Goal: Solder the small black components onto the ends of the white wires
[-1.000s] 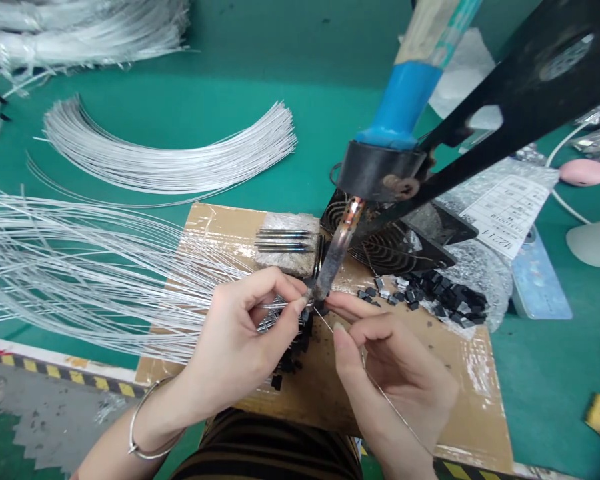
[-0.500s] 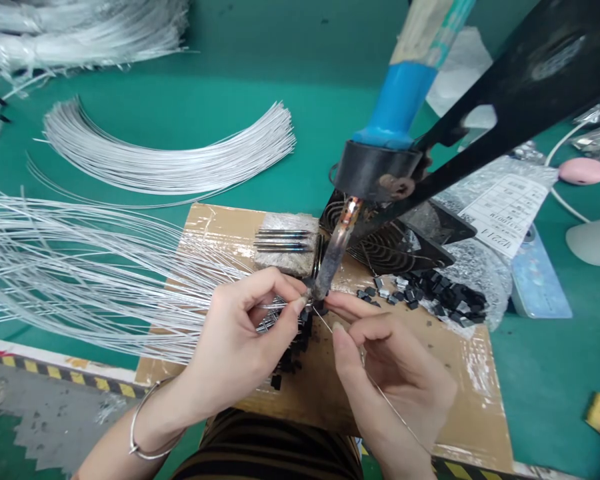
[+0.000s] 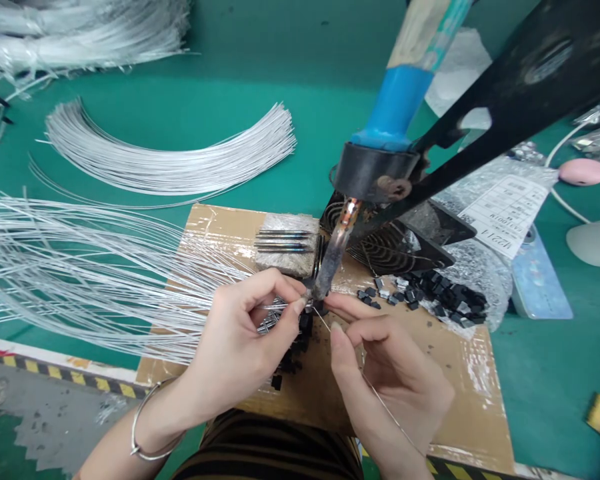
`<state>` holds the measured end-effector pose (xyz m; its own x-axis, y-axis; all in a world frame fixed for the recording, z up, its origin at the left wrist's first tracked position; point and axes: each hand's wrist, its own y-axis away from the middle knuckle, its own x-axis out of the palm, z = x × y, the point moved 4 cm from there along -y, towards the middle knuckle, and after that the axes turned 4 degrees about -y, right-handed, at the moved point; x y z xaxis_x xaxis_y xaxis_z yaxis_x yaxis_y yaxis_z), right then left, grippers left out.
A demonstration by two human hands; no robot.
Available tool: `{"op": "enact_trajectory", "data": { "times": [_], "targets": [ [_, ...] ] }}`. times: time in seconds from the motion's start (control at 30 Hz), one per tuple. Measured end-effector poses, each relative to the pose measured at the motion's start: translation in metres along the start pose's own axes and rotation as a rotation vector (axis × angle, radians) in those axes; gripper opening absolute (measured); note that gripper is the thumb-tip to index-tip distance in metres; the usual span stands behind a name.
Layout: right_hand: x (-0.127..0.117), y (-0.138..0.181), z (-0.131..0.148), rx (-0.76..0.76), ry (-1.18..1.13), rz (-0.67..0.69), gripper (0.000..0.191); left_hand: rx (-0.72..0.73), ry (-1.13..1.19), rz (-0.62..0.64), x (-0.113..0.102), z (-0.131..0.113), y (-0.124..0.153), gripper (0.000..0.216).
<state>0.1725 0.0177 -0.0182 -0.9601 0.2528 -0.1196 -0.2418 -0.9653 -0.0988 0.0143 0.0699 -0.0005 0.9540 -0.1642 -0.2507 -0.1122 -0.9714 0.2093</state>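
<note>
My left hand (image 3: pixel 240 347) is pinched on the end of a thin white wire (image 3: pixel 275 308) and holds it at the tip of a soldering iron (image 3: pixel 337 250). The iron has a blue handle and is fixed in a black stand (image 3: pixel 375 175). My right hand (image 3: pixel 385 373) is closed on a fine strand of solder wire (image 3: pixel 375 393) and feeds its end toward the same tip. Both hands work over a taped cardboard board (image 3: pixel 460 393). Small black parts (image 3: pixel 293 353) lie under my left fingers.
Bundles of white wires (image 3: pixel 80 267) fan out at the left, and a curved bundle (image 3: pixel 170 157) lies behind. A black fan grille (image 3: pixel 385 247), a heap of black components (image 3: pixel 445 297) on bubble wrap, a printed label (image 3: pixel 505 210) and a pink object (image 3: pixel 583 171) sit at the right.
My right thumb has shifted slightly to the left along the solder wire. The view has tilted a little. My left hand keeps its place at the iron's tip.
</note>
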Motion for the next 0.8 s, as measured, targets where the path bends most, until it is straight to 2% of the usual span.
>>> {"op": "enact_trajectory", "data": {
  "times": [0.4, 0.8],
  "targets": [
    [0.0008, 0.0002, 0.0004, -0.017, -0.022, -0.010, 0.020, 0.007, -0.010, -0.003, 0.0009, 0.0006, 0.0005, 0.012],
    [-0.0014, -0.0010, 0.0021, -0.079, 0.053, 0.034, 0.019, 0.016, -0.025, -0.018, -0.0003, -0.0007, 0.0005, 0.012]
  ]
}}
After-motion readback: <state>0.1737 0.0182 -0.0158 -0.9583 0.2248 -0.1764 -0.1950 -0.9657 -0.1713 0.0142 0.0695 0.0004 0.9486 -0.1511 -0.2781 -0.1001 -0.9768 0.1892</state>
